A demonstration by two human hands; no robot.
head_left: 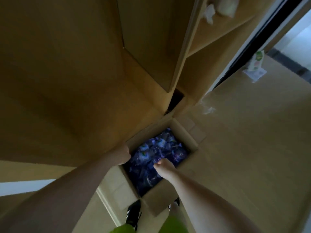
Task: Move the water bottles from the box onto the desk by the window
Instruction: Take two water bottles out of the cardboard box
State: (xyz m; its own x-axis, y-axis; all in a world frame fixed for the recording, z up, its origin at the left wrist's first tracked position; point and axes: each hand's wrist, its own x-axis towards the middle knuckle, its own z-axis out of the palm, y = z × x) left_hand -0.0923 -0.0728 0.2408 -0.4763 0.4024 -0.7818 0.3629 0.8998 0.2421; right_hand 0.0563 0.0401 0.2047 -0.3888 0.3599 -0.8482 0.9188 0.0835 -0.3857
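Cardboard box of crinkly blue bottles — right hand fingers curled on one, left hand unclear.

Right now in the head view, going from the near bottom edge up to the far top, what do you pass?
Black shoe → near flap of the cardboard box → right hand reaching among the water bottles → dark gap under the wooden cabinet → shelf with white items.

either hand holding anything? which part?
Left hand grips the box at its left rim. Right hand is down among the water bottles; too dark and blurred to tell whether it holds one.
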